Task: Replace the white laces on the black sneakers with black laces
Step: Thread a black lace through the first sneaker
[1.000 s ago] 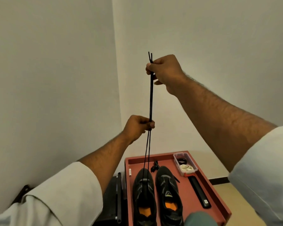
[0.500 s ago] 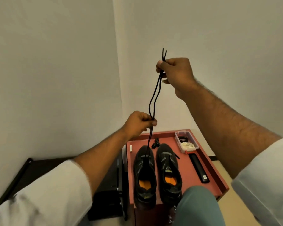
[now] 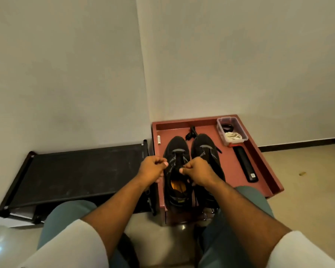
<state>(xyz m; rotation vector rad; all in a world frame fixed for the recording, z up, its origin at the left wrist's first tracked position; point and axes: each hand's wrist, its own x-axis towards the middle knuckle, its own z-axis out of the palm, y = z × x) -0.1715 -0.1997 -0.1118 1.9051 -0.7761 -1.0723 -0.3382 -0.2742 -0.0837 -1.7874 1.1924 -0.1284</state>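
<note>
Flat black rack (image 3: 81, 171) sits on my left, matte and a bit dusty. My left hand (image 3: 152, 169) is curled up tight at the left sneaker (image 3: 175, 171), thumb pinched down, can't tell if the black lace is actually in there. Right hand (image 3: 198, 172) same deal, fist over the gap between the shoes. Right sneaker (image 3: 207, 151) sits beside it on the reddish tray (image 3: 259, 151). Far right, a clear plastic box (image 3: 232, 130) holds the bundled white laces (image 3: 233, 136) and something dark.
</note>
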